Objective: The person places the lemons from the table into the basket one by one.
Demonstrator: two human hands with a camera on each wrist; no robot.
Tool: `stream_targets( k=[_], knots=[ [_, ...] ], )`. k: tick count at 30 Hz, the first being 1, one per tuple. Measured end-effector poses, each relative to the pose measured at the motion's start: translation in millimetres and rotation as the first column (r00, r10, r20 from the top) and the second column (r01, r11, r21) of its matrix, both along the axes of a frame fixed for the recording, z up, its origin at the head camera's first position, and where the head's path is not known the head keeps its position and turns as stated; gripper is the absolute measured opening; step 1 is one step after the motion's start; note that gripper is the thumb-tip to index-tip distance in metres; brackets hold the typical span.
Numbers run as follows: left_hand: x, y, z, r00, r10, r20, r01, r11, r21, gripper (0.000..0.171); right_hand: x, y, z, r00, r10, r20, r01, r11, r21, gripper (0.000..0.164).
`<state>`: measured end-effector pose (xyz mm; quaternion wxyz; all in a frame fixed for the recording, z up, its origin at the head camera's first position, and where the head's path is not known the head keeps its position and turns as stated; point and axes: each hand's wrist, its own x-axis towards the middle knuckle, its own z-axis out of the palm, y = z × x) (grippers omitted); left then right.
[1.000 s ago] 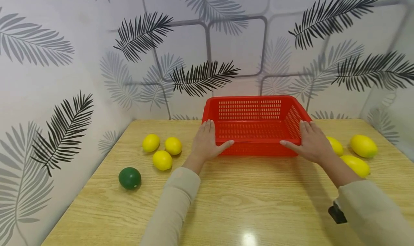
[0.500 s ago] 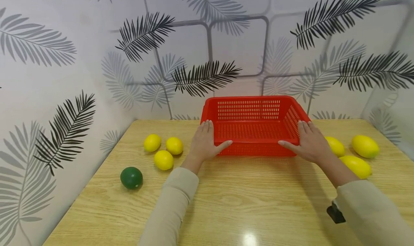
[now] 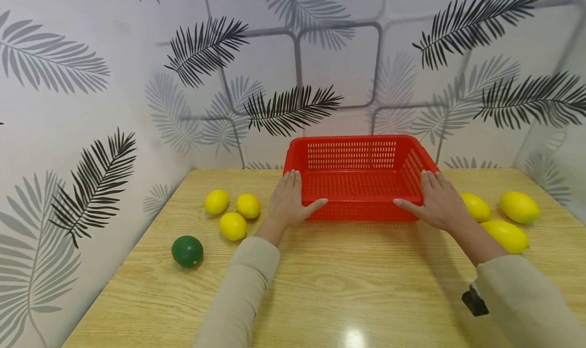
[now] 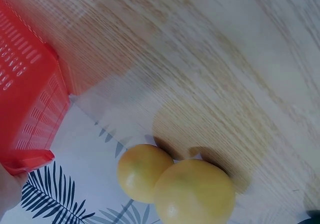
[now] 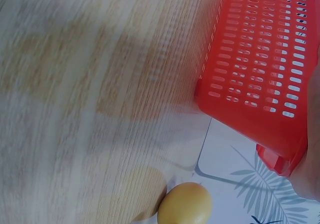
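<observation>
A red plastic basket (image 3: 352, 208) with slotted walls stands on the wooden table near the wall, with nothing inside it. At its front left corner lies my left hand (image 3: 286, 203), fingers straight along the side rim and thumb across the front. My right hand (image 3: 441, 203) rests on the front right corner the same way, its thumb pointing inward. Both wrist views show the basket's side wall: the left wrist view has the left hand (image 4: 9, 191) at the rim, and the right wrist view has the right hand (image 5: 307, 159) over it.
Several yellow fruits lie on the table: a round group including one lemon-like fruit (image 3: 233, 226) on the left, and larger ovals, one green-tipped (image 3: 519, 207), on the right. A dark green fruit (image 3: 187, 251) sits at front left. A leaf-patterned wall (image 3: 343, 73) stands behind.
The head view has shifted slightly, moving the fruits a little to the right in the picture. Both hands stay at the basket's corners, and the basket keeps its place.
</observation>
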<state>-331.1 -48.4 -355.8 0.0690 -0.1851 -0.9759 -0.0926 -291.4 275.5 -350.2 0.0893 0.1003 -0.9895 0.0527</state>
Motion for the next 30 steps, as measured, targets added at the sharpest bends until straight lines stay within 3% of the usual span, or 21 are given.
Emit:
stream_targets(
  k=[30],
  knots=[
    [1.2, -0.6, 0.6, 1.000, 0.006, 0.003, -0.006, 1.000, -0.007, 0.095, 0.7, -3.2, 1.5, 0.999, -0.010, 0.035, 0.010, 1.000, 0.022, 0.103]
  ],
)
